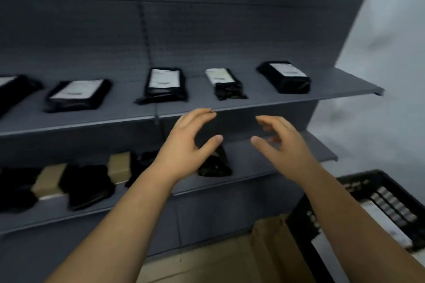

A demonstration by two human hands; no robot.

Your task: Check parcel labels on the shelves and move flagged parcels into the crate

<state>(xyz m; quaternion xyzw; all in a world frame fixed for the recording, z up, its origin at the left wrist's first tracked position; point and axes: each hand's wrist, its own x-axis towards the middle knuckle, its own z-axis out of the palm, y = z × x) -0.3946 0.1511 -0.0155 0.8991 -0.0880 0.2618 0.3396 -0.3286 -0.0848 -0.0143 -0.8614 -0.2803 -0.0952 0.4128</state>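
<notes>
Left hand (184,145) and right hand (285,142): open, empty.
Left fingers (202,115) curve loosely at the front edge of the upper shelf (255,97); contact not determinable. Five labelled black parcels (164,82) lie beyond the fingers; the black crate (368,176) sits low, right of them.

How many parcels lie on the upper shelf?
5 parcels: left-edge parcel, cut off by the frame; second parcel; middle parcel; fourth parcel; right-end parcel. More may lie beyond the left edge.

That shelf (271,99) looked smooth, matt grey metal; parcels (295,86) wore crinkly black plastic, faintly glossy, with white paper labels (163,78); boxes (49,178) below were matt cardboard; crate (377,181) was black plastic
</notes>
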